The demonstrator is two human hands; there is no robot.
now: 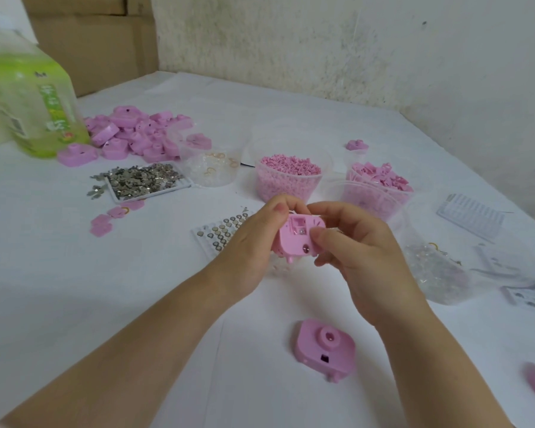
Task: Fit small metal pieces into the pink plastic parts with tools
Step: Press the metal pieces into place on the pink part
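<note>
Pink plastic camera-shaped shell (295,242) is held above the white bench (105,288), open side up, pinched between both hands. The left hand (247,245) curls its grip round the shell's left edge, thumb at the top. The right hand (362,261) hooks its fingers over the far edge, thumb pressing the near face. A small silvery metal piece (301,232) lies in the recess, and a tilt or slipping thumb could well tip it out onto the bench.
</note>
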